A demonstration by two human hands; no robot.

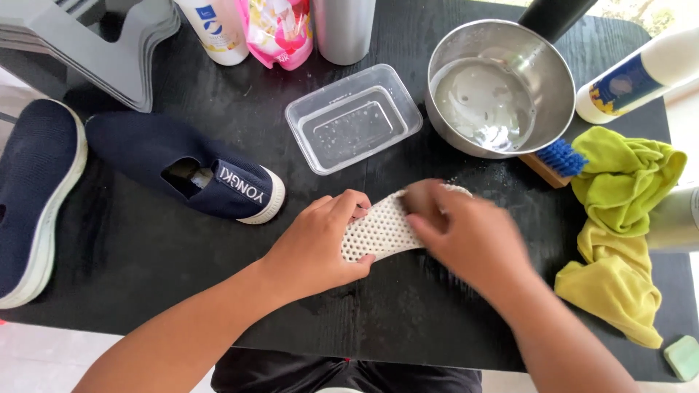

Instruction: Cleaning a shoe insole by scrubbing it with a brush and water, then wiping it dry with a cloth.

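Both hands work near the black table's point(131, 262) front edge: left hand point(317, 244) pinches the white perforated insole point(378, 231); right hand point(466, 236), fingers curled together, presses its far end.

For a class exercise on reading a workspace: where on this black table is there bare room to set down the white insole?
Bare table lies in front of the slip-on shoe, left of the left hand. Another patch lies between the right hand and the yellow cloth. The back is crowded: clear tub, steel pan, brush, bottles.
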